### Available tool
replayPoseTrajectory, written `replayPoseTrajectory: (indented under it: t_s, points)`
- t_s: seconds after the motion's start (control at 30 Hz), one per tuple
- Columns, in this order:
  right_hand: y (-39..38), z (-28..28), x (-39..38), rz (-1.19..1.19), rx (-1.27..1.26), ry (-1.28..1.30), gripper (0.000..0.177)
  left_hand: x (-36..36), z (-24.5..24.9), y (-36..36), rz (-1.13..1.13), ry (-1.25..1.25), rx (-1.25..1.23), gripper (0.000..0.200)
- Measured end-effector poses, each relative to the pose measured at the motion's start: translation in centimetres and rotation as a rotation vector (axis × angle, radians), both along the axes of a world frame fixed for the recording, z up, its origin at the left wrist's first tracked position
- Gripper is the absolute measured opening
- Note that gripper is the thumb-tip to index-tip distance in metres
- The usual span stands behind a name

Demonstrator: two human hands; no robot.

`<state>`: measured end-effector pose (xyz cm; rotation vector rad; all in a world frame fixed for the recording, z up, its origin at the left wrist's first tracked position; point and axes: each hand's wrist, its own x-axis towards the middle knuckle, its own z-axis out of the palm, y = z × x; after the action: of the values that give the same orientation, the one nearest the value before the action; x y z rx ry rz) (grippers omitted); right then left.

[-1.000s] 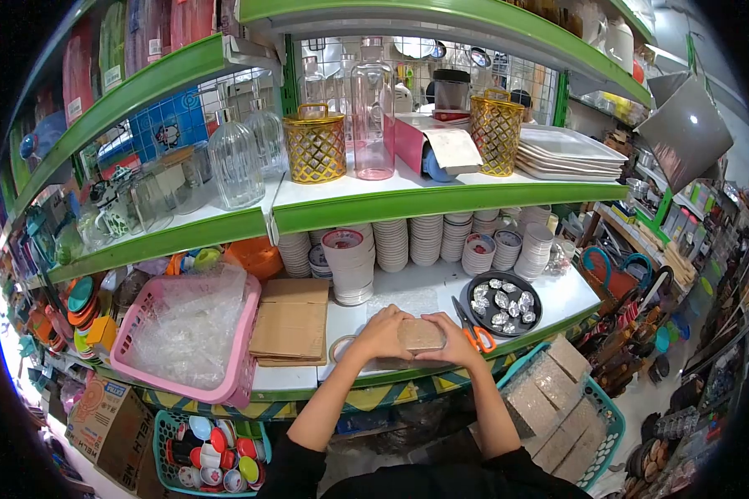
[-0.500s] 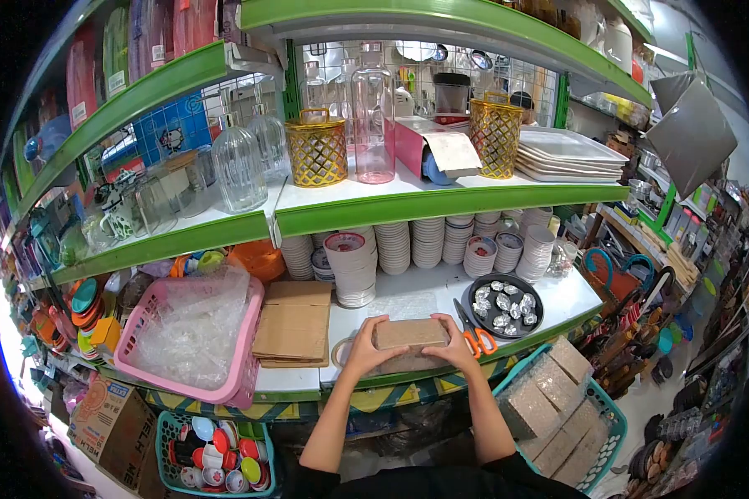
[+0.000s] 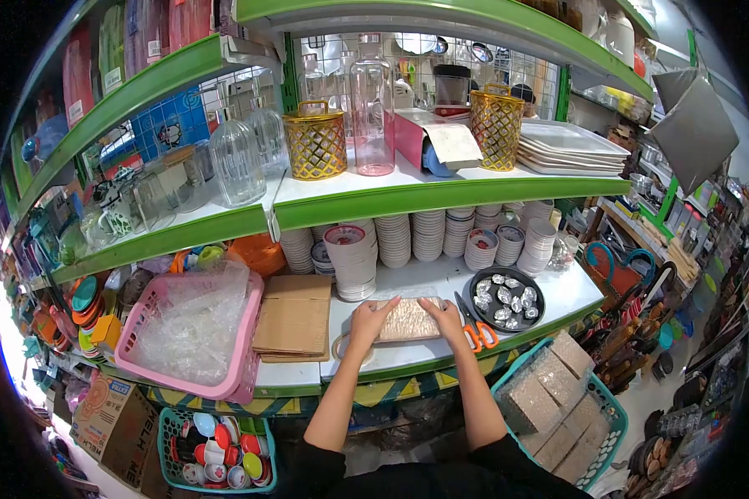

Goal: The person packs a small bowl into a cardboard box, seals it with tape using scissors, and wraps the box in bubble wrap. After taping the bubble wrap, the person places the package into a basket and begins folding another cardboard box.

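A brown cardboard box wrapped in bubble wrap (image 3: pixel 408 323) lies on the white lower shelf in front of me. My left hand (image 3: pixel 367 321) grips its left end, thumb on top. On the right end, my right hand (image 3: pixel 443 319) grips it the same way. Partly hidden by my left hand is a tan ring, perhaps a tape roll (image 3: pixel 338 346). Orange-handled scissors (image 3: pixel 481 337) lie just right of my right hand. Beyond them sits a round black tray (image 3: pixel 480 318) with several shiny silver pieces.
Flattened cardboard (image 3: pixel 292 316) and a pink basket (image 3: pixel 243 358) of bubble wrap are at the left. Stacked small bowls (image 3: pixel 355 266) line the back. A teal basket (image 3: pixel 614 428) of wrapped boxes stands low right. The green-edged upper shelf (image 3: pixel 441 197) overhangs.
The box has tipped and moved slightly away from me, so its shiny wrapped face now shows instead of the plainer one. Both hands have shifted with it, thumbs now on top.
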<state>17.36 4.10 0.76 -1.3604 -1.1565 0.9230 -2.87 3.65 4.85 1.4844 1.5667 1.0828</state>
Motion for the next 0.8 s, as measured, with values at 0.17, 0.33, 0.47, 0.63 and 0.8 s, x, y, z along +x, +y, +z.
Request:
replayPoseTrajectory:
  t_s: [0.17,0.33,0.47,0.63,0.8]
  points:
    - [0.4,2.6,0.6,0.026,-0.174,-0.281,0.100,-0.2,-0.9,2.6,0.024,0.234,-0.087,0.087]
    - [1.7,2.7,0.4,-0.033,-0.295,-0.428,0.097,-0.1,1.1,2.9,-0.008,0.363,-0.179,0.090]
    - [2.0,2.7,-0.9,-0.244,0.174,-0.736,0.057,0.2,0.4,2.9,0.094,0.362,0.103,0.072]
    - [1.3,3.8,-1.4,-0.130,0.290,-0.685,0.039,0.4,0.9,2.3,-0.046,0.219,0.380,0.038]
    - [-0.1,4.0,-0.6,0.014,0.212,-0.444,0.040,-0.4,0.7,1.5,-0.080,0.212,0.397,0.042]
